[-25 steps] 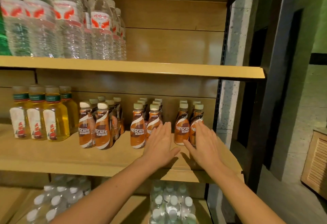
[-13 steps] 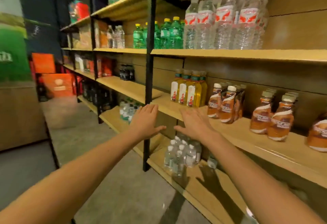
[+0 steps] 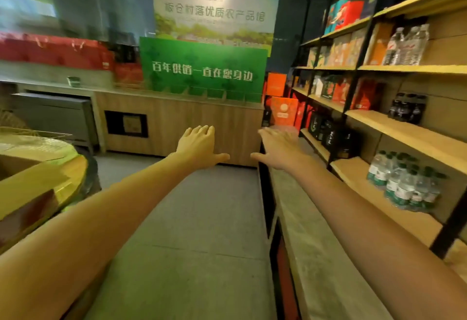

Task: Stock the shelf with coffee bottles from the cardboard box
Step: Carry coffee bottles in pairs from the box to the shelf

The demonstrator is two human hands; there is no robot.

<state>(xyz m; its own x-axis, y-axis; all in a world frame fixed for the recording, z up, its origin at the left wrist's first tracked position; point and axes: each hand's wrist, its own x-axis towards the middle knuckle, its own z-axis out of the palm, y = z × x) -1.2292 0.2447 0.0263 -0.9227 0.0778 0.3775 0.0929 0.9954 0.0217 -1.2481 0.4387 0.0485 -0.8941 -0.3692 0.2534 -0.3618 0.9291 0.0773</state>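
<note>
Grey floor (image 3: 192, 218) lies between cardboard box (image 3: 25, 184) and shelf edge (image 3: 404, 141), left hand (image 3: 199, 147) and right hand (image 3: 280, 150) outspread, apart.

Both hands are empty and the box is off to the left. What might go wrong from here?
The cardboard box sits at the far left edge of view, its flap sticking out; the left hand may snag it reaching in. The right hand reaches out beside the shelf, so a swing might knock the water bottles.

Both forearms show bare along their whole visible length, and the left hand (image 3: 199, 146) and right hand (image 3: 280, 151) are bare too
</note>
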